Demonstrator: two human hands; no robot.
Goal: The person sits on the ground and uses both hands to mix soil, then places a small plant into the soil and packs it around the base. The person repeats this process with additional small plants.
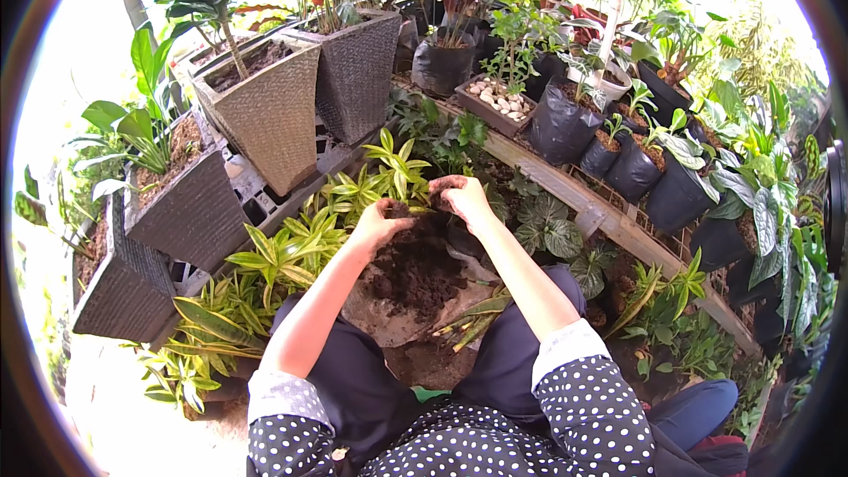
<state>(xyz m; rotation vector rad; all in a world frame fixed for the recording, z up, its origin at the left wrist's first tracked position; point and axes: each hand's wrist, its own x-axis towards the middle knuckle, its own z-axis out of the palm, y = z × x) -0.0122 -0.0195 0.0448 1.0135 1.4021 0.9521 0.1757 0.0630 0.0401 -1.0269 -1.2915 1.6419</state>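
My left hand (383,225) is curled above a pile of dark soil (421,271), with a dark clump of soil between its thumb and fingers. Slightly farther out and to the right, my right hand (462,199) is also curled around some soil, its fingertips caked with it. The two hands are apart. Beneath them the soil lies on a pale, dirt-smeared sheet or sack (387,324) between my knees. Several cut snake plant leaves (467,324) rest at its right edge, by my right knee. A dark plastic bag or pot (464,238) is partly hidden behind my right forearm.
Yellow-green variegated plants (291,255) crowd the left. Tall textured planters (265,112) stand behind them on a block ledge. A rail (550,175) runs along the right, below black plant bags (563,122) and a pebble-filled tray (497,103). Another person's knee (695,411) shows at lower right.
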